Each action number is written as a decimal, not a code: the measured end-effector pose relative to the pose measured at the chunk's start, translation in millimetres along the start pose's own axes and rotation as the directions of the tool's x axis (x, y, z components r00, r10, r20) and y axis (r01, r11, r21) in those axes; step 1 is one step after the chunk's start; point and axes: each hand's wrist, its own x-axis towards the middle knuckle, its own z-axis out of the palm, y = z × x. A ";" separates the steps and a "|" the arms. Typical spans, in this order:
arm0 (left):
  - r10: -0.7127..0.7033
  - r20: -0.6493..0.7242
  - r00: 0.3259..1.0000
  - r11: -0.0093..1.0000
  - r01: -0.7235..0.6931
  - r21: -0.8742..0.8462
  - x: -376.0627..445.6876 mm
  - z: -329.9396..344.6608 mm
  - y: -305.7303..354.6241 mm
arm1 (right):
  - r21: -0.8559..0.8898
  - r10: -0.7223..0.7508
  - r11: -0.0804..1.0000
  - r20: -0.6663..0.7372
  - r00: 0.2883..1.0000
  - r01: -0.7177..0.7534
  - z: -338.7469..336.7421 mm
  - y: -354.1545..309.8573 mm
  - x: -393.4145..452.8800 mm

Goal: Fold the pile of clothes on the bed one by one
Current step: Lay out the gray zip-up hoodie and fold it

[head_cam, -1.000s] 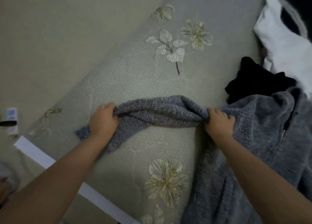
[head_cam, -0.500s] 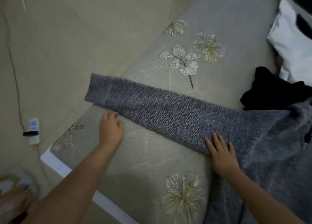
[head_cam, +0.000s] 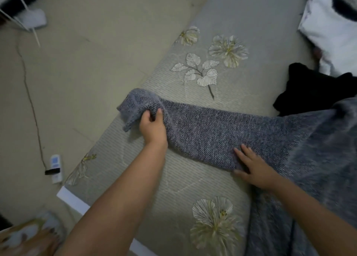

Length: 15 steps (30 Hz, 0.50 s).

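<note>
A grey knitted sweater lies over the right part of the bed, its long sleeve stretched leftward across the floral bedspread. My left hand grips the sleeve near its cuff and lifts that end, which curls back over itself. Flat on the sleeve's near edge by the shoulder lies my right hand, fingers straight and pressing the cloth down. A black garment and a white one lie beyond the sweater at the right.
The bed's left edge runs diagonally, with a white frame strip at its near corner. On the beige floor lie a thin cable, a small white device and a white object. A foot in a sandal is at bottom left.
The sleeve was bunched between both hands, then laid out straight. Now my left hand has taken the cuff end and is lifting it back to the right; my right hand stays flat.
</note>
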 end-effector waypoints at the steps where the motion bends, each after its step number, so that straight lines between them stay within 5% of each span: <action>1: 0.046 0.045 0.998 0.997 -0.044 -0.056 -15.7 9.2 6.9 | 0.124 -0.022 0.992 -0.066 0.998 0.030 -7.1 2.6 -8.3; 6: 0.270 0.295 0.917 0.961 -0.240 -0.136 -111.0 61.4 42.6 | 0.377 0.171 0.925 -0.497 0.851 0.035 -20.2 50.4 -66.4; 11: 0.468 0.501 0.728 0.872 -0.473 -0.127 -227.5 129.0 59.9 | 0.777 0.533 0.629 -0.431 0.728 -0.001 -1.3 139.5 -157.8; 15: 0.532 0.718 0.448 0.739 -0.659 -0.137 -342.6 180.2 40.7 | 0.930 0.723 0.322 -0.363 0.588 0.177 29.9 204.3 -227.9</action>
